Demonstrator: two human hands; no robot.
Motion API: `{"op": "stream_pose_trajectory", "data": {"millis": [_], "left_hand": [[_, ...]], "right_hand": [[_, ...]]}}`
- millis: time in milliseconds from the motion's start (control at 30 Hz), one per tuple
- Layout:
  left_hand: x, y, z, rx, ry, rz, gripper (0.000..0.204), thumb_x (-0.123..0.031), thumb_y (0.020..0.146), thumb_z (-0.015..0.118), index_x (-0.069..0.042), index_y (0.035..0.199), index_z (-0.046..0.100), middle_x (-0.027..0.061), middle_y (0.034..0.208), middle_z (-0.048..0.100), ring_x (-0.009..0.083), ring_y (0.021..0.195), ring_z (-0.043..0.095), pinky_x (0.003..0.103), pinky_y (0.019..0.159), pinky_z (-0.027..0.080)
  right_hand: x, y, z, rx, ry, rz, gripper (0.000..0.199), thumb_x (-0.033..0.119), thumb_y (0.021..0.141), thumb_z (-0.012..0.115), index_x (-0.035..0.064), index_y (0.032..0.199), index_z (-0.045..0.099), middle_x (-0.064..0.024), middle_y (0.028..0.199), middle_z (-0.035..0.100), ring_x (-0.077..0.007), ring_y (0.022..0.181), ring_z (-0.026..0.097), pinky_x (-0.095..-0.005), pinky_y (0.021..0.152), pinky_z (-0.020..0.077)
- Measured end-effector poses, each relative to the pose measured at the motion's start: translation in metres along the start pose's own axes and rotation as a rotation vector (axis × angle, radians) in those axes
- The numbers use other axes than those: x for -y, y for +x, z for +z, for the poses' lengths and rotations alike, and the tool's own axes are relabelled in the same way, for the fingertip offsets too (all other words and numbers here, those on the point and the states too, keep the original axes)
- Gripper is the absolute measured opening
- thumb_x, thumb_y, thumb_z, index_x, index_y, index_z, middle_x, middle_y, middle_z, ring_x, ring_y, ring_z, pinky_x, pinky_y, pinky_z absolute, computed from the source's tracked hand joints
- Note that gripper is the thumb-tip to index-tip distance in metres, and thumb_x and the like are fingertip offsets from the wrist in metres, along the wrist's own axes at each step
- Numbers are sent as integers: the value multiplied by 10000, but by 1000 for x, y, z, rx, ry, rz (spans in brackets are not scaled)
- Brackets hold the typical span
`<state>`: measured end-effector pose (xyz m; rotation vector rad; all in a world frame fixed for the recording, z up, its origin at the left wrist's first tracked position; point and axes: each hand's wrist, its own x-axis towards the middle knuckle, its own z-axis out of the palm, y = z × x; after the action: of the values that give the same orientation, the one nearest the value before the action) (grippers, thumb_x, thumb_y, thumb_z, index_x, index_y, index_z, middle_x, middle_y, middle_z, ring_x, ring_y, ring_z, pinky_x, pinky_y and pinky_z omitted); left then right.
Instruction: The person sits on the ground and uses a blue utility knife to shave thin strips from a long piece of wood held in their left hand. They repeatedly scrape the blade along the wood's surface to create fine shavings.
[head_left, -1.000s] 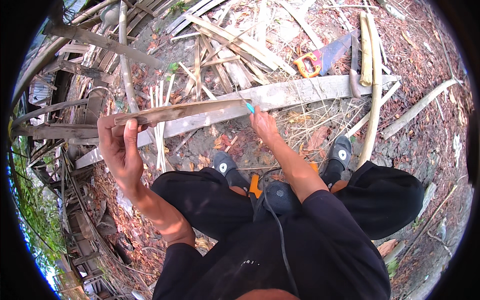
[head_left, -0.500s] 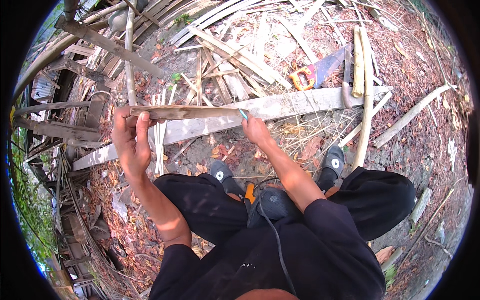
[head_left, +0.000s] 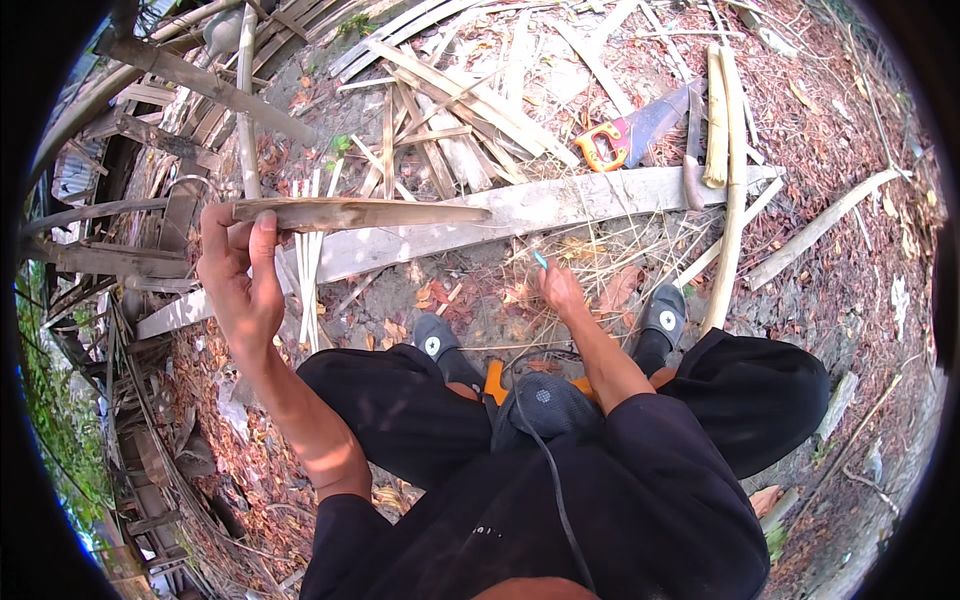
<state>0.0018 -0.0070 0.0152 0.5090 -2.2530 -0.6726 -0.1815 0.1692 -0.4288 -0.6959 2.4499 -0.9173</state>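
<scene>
My left hand (head_left: 240, 280) pinches one end of a thin, weathered wooden slat (head_left: 370, 213) between thumb and fingers. The slat is held up off the ground, its far end reaching toward the middle. Closed around a slim light-blue pen-like thing (head_left: 541, 260), my right hand (head_left: 563, 292) is apart from the slat, to its lower right. Only the tip of the blue thing shows; the fingers hide the remainder. Beneath the slat lies a long grey plank (head_left: 580, 200), with several narrow pale strips (head_left: 312, 250) leaning across it.
Beyond the plank are an orange-handled handsaw (head_left: 655, 128), a long knife with a wooden handle (head_left: 693, 180) and pale poles (head_left: 733, 230). Scrap boards (head_left: 450, 110) are heaped at the back. Timber framing (head_left: 200, 85) stands at left. An orange-and-dark object (head_left: 495, 380) sits between my legs.
My right hand has drawn away from the slat's end, down and to the right, with the blue pen-like thing. My left hand and the slat have shifted slightly left.
</scene>
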Motion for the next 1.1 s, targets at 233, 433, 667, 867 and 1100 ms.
{"op": "stream_pose_trajectory", "data": {"millis": [233,433,667,867,1100], "left_hand": [[7,-7,11,-9,-127,128,114,-54,977,462,9,1063,421,118,849,618,142,796,608,275,712,498],[-5,-11,20,-4,-176,72,153,-40,990,398,10,1130,364,194,945,641,220,918,645,278,759,512],[-14,-15,31,10,-80,163,184,8,970,398,37,1150,371,193,883,658,205,830,664,310,740,554],[2,0,16,-64,-25,28,211,-38,976,436,33,1170,394,171,913,635,202,840,664,316,738,576],[22,2,11,-92,-91,4,202,-61,976,457,11,1158,408,141,908,630,168,795,662,307,713,577]], "right_hand": [[49,-9,-52,53,163,32,390,346,943,441,-28,1038,497,-333,799,595,-503,804,580,-560,731,438],[150,11,-66,112,226,-172,244,277,960,419,53,1054,443,-309,779,606,-510,794,586,-570,692,454],[127,17,-31,87,-46,-124,220,270,961,422,69,1049,421,-271,778,634,-498,780,608,-587,707,476],[116,30,-11,65,12,-209,260,293,942,439,66,1069,423,-301,811,630,-510,765,602,-579,695,491],[99,47,-27,699,1615,327,273,351,969,409,88,976,485,22,569,358,-85,387,305,-266,338,277]]}}
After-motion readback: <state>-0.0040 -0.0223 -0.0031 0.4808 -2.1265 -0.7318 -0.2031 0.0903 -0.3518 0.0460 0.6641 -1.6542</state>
